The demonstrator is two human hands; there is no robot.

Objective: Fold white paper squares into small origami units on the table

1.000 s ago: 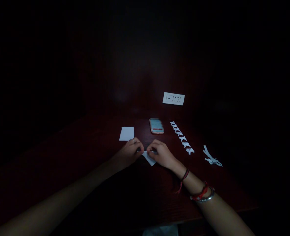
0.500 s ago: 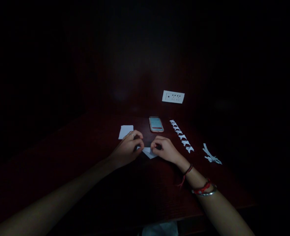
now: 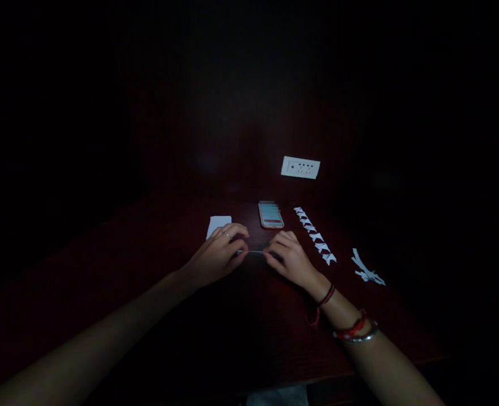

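Between my hands a folded piece of white paper (image 3: 255,252) is seen edge-on, as a thin pale line. My left hand (image 3: 221,251), with a ring on one finger, pinches its left end between thumb and fingers. On the other side my right hand (image 3: 289,256) closes on the right end; its fingers cover that part of the paper. Just behind my left hand lies a white square of paper (image 3: 219,224), partly hidden by the fingers.
A phone (image 3: 270,215) with a lit screen lies beyond my hands. To its right runs a row of small folded white paper pieces (image 3: 316,235). Paper strips (image 3: 366,268) form a loose pile farther right. A socket plate (image 3: 300,167) is on the dark wall behind the table (image 3: 168,338).
The paper has gone from showing a triangular white face to lying edge-on between my hands. My right hand has turned and shifted slightly right. The whole view has moved a little.
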